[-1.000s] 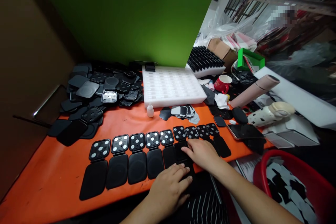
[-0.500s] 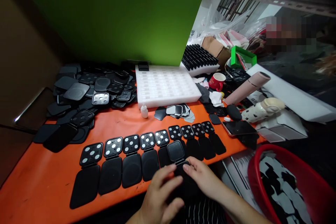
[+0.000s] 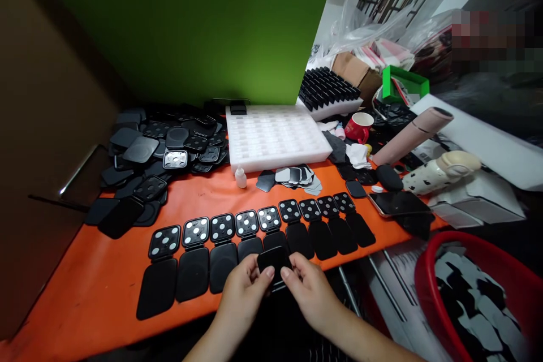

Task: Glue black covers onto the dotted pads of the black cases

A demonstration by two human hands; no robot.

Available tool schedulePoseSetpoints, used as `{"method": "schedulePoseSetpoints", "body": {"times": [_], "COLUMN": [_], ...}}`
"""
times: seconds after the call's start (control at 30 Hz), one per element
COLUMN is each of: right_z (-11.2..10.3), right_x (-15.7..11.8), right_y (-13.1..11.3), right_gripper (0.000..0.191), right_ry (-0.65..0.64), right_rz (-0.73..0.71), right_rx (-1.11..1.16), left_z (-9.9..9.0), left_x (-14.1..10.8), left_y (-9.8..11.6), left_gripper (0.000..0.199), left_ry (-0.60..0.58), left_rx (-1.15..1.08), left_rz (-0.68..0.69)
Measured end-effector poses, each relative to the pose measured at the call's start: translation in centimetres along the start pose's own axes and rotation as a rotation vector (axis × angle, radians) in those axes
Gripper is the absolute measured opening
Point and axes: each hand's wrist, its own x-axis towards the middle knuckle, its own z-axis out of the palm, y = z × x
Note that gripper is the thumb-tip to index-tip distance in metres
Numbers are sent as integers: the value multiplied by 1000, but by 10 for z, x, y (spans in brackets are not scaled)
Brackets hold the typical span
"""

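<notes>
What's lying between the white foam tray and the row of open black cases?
In the head view, a small white bottle and a pile of thin pieces sit there.

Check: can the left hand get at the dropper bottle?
Probably yes, if the left hand lets go of the black hinged case; only low open cases and orange covering separate it from the dropper bottle.
</notes>
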Motion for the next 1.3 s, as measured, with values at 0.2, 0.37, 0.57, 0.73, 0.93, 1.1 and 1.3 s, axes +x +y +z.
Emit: {"method": "schedulePoseSetpoints", "body": {"times": [0.2, 0.37, 0.57, 0.73, 0.93, 1.1, 1.3], "right_z": [-7, -18, -48, -69, -61, -45, -29], "right_x": [-4, -21, 57, 170, 189, 183, 199], "right_y": [-7, 2, -23, -62, -52, -39, -52], "right_gripper": [26, 26, 34, 28, 24, 20, 35], "right_ry": [-34, -215, 146, 63, 62, 98, 120], "right_rz": [-14, 101, 8, -89, -137, -139, -70], "right_rx": [139, 293, 409, 361, -6, -447, -759], "left_z": [-5, -16, -20, -25, -24, -22, -20], "left_x": [3, 13, 17, 14, 12, 8, 7], "left_y": [11, 24, 1, -22, -27, -22, -21], "left_gripper": [30, 43, 34, 21, 21, 23, 24], "left_ry": [80, 206, 154, 86, 65, -9, 10], "left_rx": [-21, -116, 183, 656, 776, 843, 882], "left_rz": [75, 78, 280, 583, 730, 720, 714]}}
